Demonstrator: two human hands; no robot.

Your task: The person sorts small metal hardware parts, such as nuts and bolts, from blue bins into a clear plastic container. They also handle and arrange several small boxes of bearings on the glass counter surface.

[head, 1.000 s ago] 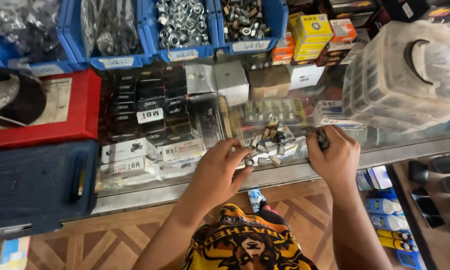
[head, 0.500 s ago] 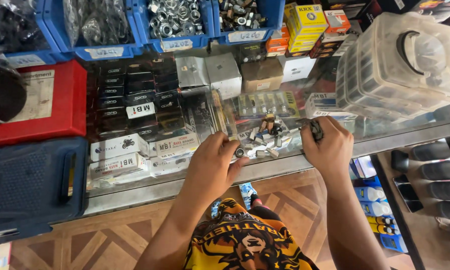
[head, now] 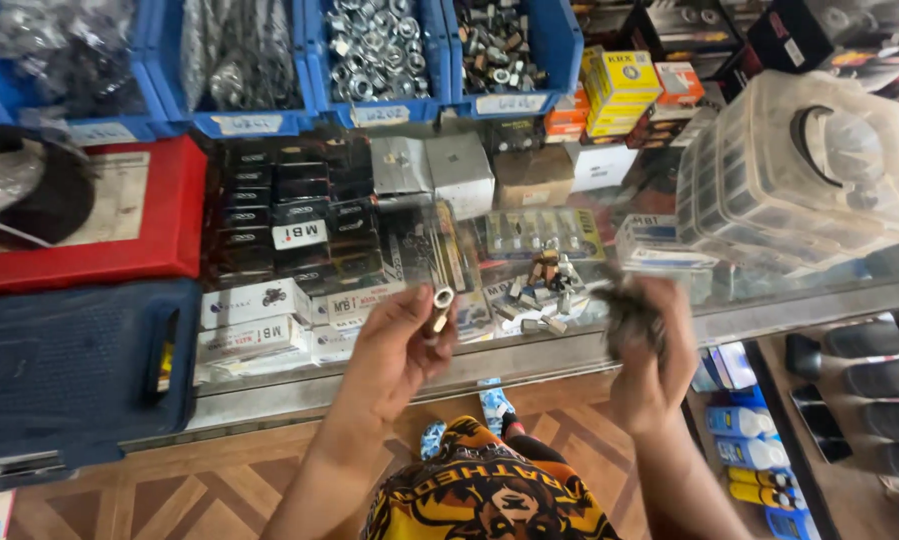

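My left hand [head: 394,350] is raised over the front edge of a glass counter [head: 529,345] and pinches a short metal tube [head: 440,305] between thumb and fingers, its open end facing up. My right hand [head: 649,345] is blurred and closed around a dark part [head: 624,310] whose shape I cannot make out. Between the two hands, several small metal parts [head: 549,285] lie loose on the glass.
Blue bins [head: 374,60] of nuts and bolts line the back. A red case [head: 79,215] and a dark blue case [head: 64,370] sit at left. A clear plastic organiser [head: 809,165] stands at right. Small boxes fill the display under the glass.
Both hands have lifted off the loose parts on the glass. The left now holds a metal tube up, and the right has pulled back with a dark part, moving fast.
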